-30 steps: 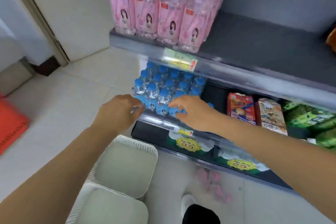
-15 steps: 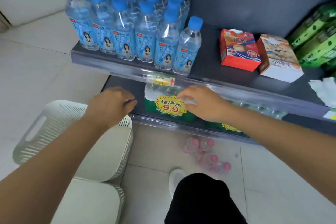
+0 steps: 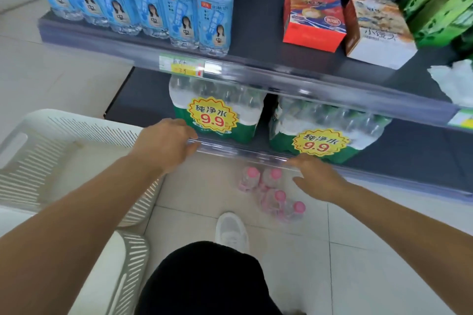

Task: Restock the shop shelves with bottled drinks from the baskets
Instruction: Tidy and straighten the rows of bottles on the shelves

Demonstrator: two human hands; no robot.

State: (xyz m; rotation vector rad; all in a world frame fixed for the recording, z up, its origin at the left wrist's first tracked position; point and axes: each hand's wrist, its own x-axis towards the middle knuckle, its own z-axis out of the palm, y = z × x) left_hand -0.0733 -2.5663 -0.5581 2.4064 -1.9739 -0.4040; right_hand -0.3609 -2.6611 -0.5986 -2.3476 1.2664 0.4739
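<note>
Blue-labelled water bottles (image 3: 143, 0) stand in rows at the left of the dark shelf (image 3: 258, 41). Several pink-capped bottles (image 3: 271, 194) lie on the floor tiles below the bottom shelf. My left hand (image 3: 166, 146) hovers by the clear front rail of the bottom shelf (image 3: 243, 153), fingers curled, holding nothing. My right hand (image 3: 320, 179) reaches down just above the pink bottles, fingers apart and empty. Two white slotted baskets (image 3: 76, 151) stand at the left; the nearer one (image 3: 122, 263) is half hidden by my arm.
Two shrink-wrapped water packs with yellow 9.9 stickers (image 3: 212, 115) fill the bottom shelf. Snack boxes (image 3: 314, 20) and green packs (image 3: 442, 0) sit at the right of the upper shelf. My shoe (image 3: 231, 230) and dark trouser leg (image 3: 204, 281) are on the floor below.
My view and both hands have dropped from the blue-bottle shelf to the bottom shelf. The right hand has moved lower and to the right, towards the pink bottles on the floor.
</note>
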